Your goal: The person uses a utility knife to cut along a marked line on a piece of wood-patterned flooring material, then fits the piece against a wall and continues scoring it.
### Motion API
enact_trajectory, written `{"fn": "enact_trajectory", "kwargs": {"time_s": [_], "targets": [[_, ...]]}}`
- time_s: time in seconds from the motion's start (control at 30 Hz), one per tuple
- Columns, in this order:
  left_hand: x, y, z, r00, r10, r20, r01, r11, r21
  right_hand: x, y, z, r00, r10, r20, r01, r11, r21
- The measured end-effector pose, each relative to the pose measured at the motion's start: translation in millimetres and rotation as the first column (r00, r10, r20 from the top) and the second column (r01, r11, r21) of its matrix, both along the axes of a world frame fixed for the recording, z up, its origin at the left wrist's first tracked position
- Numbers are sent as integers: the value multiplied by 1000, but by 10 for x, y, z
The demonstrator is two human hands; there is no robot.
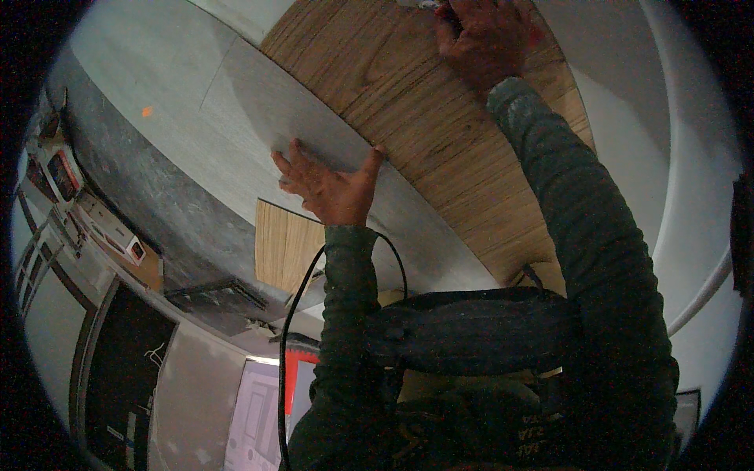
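My left hand (pixel 334 188) lies with spread fingers on a pale grey plank (pixel 267 86), its thumb reaching to the edge of the brown wood-grain board (pixel 424 125). Farther off and to the right, my right hand (pixel 491 43) bends over the far part of that board. Its fingers are curled round something dark, mostly hidden by the hand and cut by the top of the picture. A small shiny bit (pixel 430 5) shows beside those fingers.
A smaller wood-grain piece (pixel 283 247) lies left of my left forearm. A black cable (pixel 284 345) loops past that arm. Boxes (pixel 110 228) stand along the left, near a dark doorway (pixel 126 369). A pale curved wall (pixel 628 118) rises at right. A black bag (pixel 471 330) sits at my waist.
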State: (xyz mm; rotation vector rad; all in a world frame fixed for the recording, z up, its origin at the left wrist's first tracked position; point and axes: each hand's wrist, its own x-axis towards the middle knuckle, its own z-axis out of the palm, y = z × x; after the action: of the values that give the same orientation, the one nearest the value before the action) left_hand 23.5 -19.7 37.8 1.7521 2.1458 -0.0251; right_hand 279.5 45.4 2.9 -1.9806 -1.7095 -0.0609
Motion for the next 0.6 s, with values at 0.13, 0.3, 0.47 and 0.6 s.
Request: {"fn": "enact_trajectory", "kwargs": {"time_s": [0.13,0.3,0.47,0.6], "targets": [[-17,10,-7,997,6,77,-7,1000,18,14,12,-21,995,-17,94,16,1000,18],[14,24,23,998,0,55,1,1000,-6,23,0,-34,995,-21,97,17,999,41],[-23,-10,-11,999,-19,32,18,999,34,3,15,-3,997,-25,70,23,999,27],[-10,-61,-34,1000,13,23,-13,1000,-2,14,13,80,999,-19,44,15,996,86]]}}
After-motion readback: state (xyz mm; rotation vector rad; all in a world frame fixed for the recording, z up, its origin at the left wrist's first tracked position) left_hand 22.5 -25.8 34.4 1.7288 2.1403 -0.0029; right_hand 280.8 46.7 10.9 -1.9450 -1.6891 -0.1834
